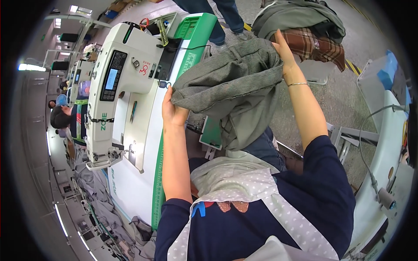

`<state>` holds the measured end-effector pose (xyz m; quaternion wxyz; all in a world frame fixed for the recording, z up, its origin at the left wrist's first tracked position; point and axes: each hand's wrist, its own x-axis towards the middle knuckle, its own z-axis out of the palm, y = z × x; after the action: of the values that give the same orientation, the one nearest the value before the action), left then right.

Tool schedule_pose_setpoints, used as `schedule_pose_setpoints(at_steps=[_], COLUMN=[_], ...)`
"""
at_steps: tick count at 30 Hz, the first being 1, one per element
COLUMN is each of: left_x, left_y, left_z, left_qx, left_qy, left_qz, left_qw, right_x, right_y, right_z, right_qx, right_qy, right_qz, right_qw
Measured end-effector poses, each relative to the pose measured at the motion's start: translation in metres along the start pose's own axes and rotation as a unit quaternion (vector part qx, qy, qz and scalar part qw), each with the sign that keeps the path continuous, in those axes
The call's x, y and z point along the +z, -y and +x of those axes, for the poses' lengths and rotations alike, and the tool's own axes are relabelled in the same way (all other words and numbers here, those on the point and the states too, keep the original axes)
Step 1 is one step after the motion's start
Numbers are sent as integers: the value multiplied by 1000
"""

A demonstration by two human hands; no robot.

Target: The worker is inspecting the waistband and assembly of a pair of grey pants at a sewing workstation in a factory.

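A pair of grey woven trousers (pixel 230 82) is stretched by its waistband between my two hands, above my lap. My left hand (pixel 173 111) grips the left end of the waistband, beside the edge of the sewing table. At the other end my right hand (pixel 285 54) has hold of the waistband, thumb raised and most fingers hidden by the cloth. The trousers' lower part hangs in folds toward my knees. Just left of my left hand stands a white sewing machine (pixel 130 65) with a lit control panel.
Small snips (pixel 133 112) lie on the machine bed. The table (pixel 130 191) has a green ruled edge. Beyond my right hand sits a pile of grey and brown plaid garments (pixel 305 35). Another person's legs (pixel 228 17) are at the far side. A white table (pixel 370 152) stands at right.
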<state>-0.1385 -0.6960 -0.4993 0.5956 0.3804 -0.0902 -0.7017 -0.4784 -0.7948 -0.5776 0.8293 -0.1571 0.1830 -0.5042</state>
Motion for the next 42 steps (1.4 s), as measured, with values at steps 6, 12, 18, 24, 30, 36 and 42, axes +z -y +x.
schedule_pose_setpoints(at_steps=[6, 12, 18, 24, 30, 36, 42], left_x=[2, -8, -15, 1, 0, 0, -22], left_y=[4, 7, 9, 11, 18, 36, 52], left_z=[-5, -9, -10, -9, -5, -9, -38], left_qx=[4, -6, 13, 8, 2, 78, 84], left_qy=[71, 75, 106, 131, 132, 123, 128], left_qz=[6, 9, 0, 5, 3, 70, 251], left_qw=[997, 997, 994, 991, 991, 987, 956], right_x=[-7, -6, -5, -6, -8, -6, -73], right_y=[11, 4, 6, 16, 9, -5, -59], right_z=[-14, -22, -29, -33, -25, -28, -62], right_qx=[-16, -101, -140, -316, -387, -395, -301], right_qy=[72, 60, 21, -112, -170, -199, -302], right_qz=[-43, -123, -153, -424, -371, -250, -369], right_qw=[996, 985, 978, 842, 827, 861, 826])
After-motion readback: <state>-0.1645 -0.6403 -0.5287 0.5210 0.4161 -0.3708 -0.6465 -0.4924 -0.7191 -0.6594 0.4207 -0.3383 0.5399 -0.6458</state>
